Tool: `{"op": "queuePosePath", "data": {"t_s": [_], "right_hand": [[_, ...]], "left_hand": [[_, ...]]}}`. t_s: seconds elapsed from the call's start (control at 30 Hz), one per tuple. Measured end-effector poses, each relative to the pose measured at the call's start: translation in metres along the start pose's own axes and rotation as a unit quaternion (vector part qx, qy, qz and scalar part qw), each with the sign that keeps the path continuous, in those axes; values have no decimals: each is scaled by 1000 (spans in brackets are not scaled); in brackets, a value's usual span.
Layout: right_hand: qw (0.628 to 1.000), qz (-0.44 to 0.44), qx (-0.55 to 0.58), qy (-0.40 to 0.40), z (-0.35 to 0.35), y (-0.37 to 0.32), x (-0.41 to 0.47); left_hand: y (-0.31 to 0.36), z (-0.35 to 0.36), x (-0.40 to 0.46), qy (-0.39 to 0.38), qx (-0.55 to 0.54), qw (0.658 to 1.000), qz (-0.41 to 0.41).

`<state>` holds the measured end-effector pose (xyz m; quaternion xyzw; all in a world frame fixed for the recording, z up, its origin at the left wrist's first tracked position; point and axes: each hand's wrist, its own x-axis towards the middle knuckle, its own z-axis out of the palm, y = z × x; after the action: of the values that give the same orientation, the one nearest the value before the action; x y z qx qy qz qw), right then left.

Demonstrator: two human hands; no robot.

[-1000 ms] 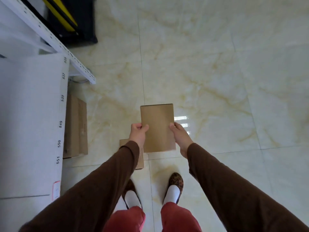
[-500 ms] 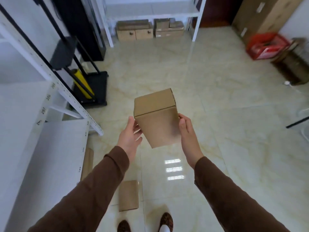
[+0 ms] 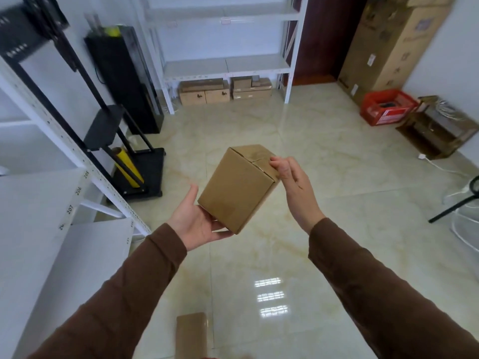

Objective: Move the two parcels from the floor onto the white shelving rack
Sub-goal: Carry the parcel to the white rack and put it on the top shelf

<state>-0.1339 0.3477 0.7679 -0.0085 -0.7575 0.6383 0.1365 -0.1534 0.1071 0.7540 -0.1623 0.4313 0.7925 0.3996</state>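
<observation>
Two hands, left hand cupped under, right hand fingers on top, tipping box toward left shelf; second box near, on floor.

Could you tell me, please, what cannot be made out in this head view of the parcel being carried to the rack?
- Second parcel on the floor: its near end is cut off by the bottom edge.
- Held parcel: its underside is hidden by the left hand, its far side by the right hand.
- White shelving rack: cut off by the left edge; the number labels are mostly too small.
- Top-left corner: motion-blurred.
</observation>
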Motion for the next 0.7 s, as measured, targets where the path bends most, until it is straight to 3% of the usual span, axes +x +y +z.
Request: {"op": "queuePosePath", "data": {"t_s": [0.13,0.27,0.43,0.57,0.7], "right_hand": [[999,24,-2,-23,-2,-6,22],[995,94,23,-30,-3,-3,45],[980,180,67,-55,7,15,89],[965,212,110,-107,20,22,129],[964,211,137,-87,28,29,171]], "left_hand": [[9,8,12,-4,-1,999,44],[28,12,29,53,33,988,144],[64,18,61,132,189,934,274],[104,24,89,133,247,902,328],[146,27,118,109,255,897,343]]}}
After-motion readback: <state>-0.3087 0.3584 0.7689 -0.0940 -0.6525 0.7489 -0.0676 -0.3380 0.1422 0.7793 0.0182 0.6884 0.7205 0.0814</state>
